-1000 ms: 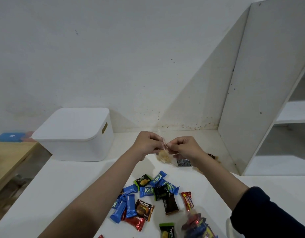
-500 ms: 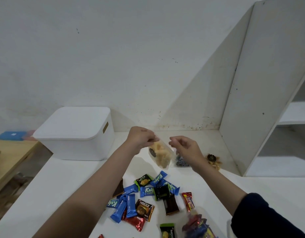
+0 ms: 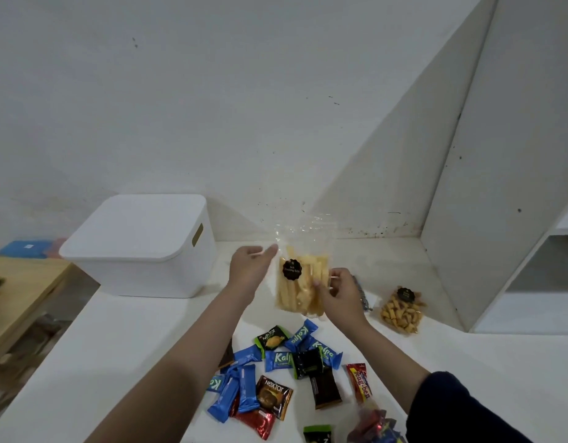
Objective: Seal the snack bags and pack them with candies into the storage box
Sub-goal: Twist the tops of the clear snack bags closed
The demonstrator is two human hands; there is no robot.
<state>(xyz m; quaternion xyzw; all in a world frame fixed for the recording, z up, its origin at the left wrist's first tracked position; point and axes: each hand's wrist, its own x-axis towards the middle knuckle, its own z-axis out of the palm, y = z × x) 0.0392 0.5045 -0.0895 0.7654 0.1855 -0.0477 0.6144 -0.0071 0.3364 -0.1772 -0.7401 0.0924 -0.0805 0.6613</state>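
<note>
A clear snack bag of yellow sticks (image 3: 300,282) with a round black label stands upright above the white table (image 3: 116,362). My right hand (image 3: 338,290) grips the bag's right side near the bottom. My left hand (image 3: 250,266) is at the bag's upper left edge with its fingers stretched toward the plastic. The white storage box (image 3: 142,247) sits at the back left with its lid on. Several wrapped candies (image 3: 276,375) lie scattered in front of me. A second snack bag (image 3: 402,310) of small orange pieces lies to the right.
A white shelf unit (image 3: 500,187) rises on the right. A wooden surface (image 3: 17,298) lies left of the table. A small bag of mixed candies (image 3: 375,426) sits at the bottom edge. A dark packet (image 3: 361,292) lies behind my right hand.
The bag of sticks has been turned upright and lifted. My right hand moved from its top to grip its lower right side, and my left hand loosened its pinch.
</note>
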